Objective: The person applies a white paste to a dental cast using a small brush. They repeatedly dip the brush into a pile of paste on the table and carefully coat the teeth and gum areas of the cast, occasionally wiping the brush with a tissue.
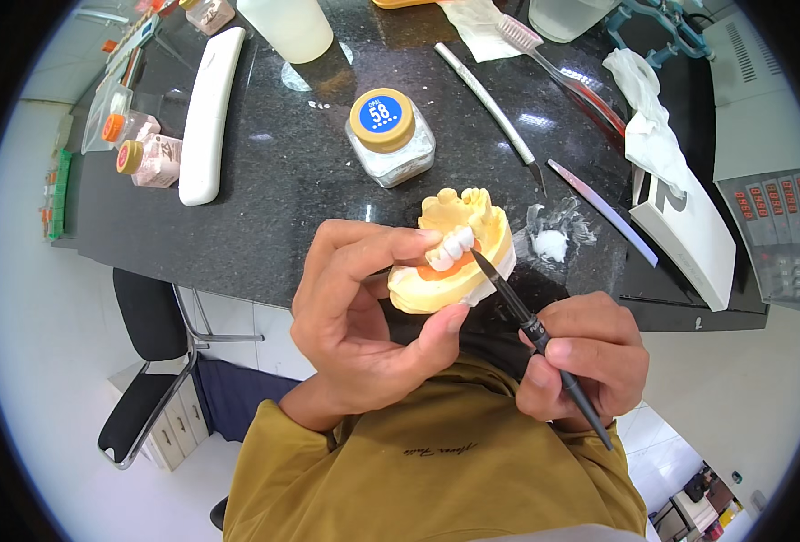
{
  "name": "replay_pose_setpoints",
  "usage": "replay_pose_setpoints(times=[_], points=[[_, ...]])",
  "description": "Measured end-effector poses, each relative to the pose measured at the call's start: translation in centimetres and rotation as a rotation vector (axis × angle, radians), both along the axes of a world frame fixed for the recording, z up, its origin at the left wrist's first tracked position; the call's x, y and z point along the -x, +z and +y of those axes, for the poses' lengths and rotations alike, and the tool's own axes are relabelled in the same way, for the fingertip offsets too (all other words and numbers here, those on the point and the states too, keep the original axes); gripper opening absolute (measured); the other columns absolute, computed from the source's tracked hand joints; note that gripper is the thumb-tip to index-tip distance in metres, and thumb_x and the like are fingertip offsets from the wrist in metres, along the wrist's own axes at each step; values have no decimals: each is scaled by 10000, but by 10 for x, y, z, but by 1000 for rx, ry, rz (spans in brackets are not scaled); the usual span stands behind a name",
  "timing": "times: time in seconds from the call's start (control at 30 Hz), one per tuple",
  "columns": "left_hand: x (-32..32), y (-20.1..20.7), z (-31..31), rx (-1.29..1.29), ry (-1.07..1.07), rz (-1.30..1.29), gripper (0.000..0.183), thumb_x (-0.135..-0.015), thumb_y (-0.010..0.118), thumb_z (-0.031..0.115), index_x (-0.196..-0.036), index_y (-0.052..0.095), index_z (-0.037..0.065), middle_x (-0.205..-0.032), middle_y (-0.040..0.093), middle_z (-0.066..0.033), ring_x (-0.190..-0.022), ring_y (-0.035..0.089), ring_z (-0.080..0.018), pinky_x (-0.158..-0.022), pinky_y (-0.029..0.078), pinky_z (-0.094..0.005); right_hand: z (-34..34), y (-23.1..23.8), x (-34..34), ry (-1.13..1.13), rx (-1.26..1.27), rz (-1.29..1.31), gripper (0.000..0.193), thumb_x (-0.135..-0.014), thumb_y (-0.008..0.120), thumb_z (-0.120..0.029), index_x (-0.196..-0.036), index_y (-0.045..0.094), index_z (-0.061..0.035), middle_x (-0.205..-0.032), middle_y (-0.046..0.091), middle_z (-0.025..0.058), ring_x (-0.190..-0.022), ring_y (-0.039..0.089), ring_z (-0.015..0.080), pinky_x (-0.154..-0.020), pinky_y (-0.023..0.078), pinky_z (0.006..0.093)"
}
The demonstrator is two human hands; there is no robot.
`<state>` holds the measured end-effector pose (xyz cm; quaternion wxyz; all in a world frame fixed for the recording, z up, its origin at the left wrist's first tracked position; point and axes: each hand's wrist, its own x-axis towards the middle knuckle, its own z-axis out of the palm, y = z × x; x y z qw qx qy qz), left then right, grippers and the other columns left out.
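Note:
My left hand (359, 312) is closed around a yellow plaster dental model (427, 287), its thumb at the near edge and its index finger by the teeth. On the model's near arch sits a short row of white teeth (451, 249), with an orange patch beside it. In my right hand (594, 357) a black fine-tipped brush (519, 310) is pinched like a pen. Its tip reaches the right end of the white teeth; whether it touches them I cannot tell. Right of the model, a mound of white paste (550, 245) lies smeared on the dark tabletop.
Beyond the model stands a gold-lidded powder jar (391, 135). A metal carving tool (490, 102), a purple file (602, 212) and a red toothbrush (562, 77) lie to the right, near a white box (689, 239) with crumpled tissue (644, 117). A long white case (212, 117) lies left.

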<state>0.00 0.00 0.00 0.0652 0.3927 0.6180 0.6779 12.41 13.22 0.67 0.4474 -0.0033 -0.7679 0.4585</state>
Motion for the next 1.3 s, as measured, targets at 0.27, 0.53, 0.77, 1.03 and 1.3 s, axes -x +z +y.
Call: replay_pose_setpoints(times=[0.27, 0.53, 0.77, 1.03, 1.3], points=[[1, 1, 0, 13, 14, 32, 461, -673, 765, -49, -1088, 564, -70, -1045, 499, -132, -924, 586, -161, -765, 544, -239, 3, 2, -2, -29, -37, 25, 399, -558, 727, 23, -945, 678, -60, -748, 601, 84, -518, 537, 154, -455, 440, 217], [0, 1, 2, -11, 8, 13, 443, -677, 756, -74, -1071, 555, -73, -1051, 498, -139, -942, 601, -173, -793, 561, -249, -1, -5, 1, 9, -7, 83, 291, -651, 704, -10, -926, 613, -39, -729, 613, 92, -555, 602, 186, -454, 489, 254], [0, 2, 3, -3, 7, 29, 445, -677, 762, -70, -1071, 555, -72, -1051, 498, -144, -944, 611, -181, -791, 571, -249, 0, -5, 4, -5, -45, 87, 258, -667, 709, -20, -901, 602, -30, -697, 613, 91, -527, 597, 184, -430, 484, 249], [-1, 2, 2, 1, 3, 19, 445, -680, 762, -71, -1076, 559, -68, -1055, 494, -138, -944, 609, -177, -787, 566, -245, 0, -4, 6, -9, -55, 84, 225, -691, 716, -40, -884, 600, -22, -674, 615, 94, -515, 591, 175, -424, 489, 249], [-1, 2, 2, 1, 9, 18, 453, -674, 766, -72, -1080, 564, -64, -1052, 490, -132, -938, 608, -171, -783, 561, -240, 0, -4, 6, -7, -51, 71, 230, -685, 721, -41, -879, 597, -26, -669, 615, 94, -511, 586, 173, -422, 485, 247]])
